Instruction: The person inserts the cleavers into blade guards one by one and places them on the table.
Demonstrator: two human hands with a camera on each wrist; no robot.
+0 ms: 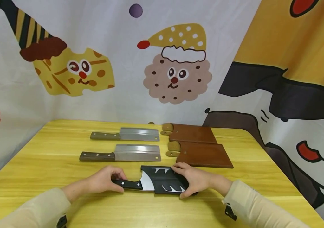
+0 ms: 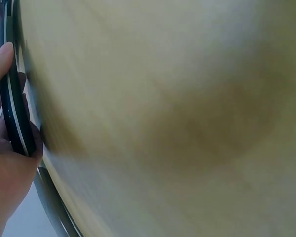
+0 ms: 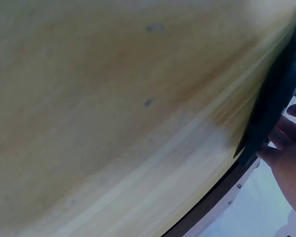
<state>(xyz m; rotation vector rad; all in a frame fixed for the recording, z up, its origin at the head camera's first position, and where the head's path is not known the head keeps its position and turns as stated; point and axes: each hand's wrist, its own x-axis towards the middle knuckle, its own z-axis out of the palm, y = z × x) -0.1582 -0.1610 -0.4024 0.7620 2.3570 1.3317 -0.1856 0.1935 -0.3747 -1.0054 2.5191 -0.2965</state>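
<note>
A knife (image 1: 147, 182) with a pale blade and black riveted handle lies level near the table's front. Most of its blade is hidden inside a black knife sheath (image 1: 165, 178) with white drip-like markings. My left hand (image 1: 102, 181) pinches the handle's end between thumb and fingers; the left wrist view shows the black handle (image 2: 15, 106) in that hand. With thumb at the near edge and fingers at the far edge, my right hand (image 1: 197, 179) grips the sheath's right end. In the right wrist view the dark sheath (image 3: 274, 98) stays close over the tabletop.
Behind the hands lie two cleavers, one with a dark wooden handle (image 1: 97, 156), the other with an olive handle (image 1: 105, 136). Right of them are two brown leather sheaths, the nearer sheath (image 1: 204, 154) and farther sheath (image 1: 193, 133). A cartoon-printed curtain (image 1: 127, 104) hangs behind the yellow table (image 1: 50, 152).
</note>
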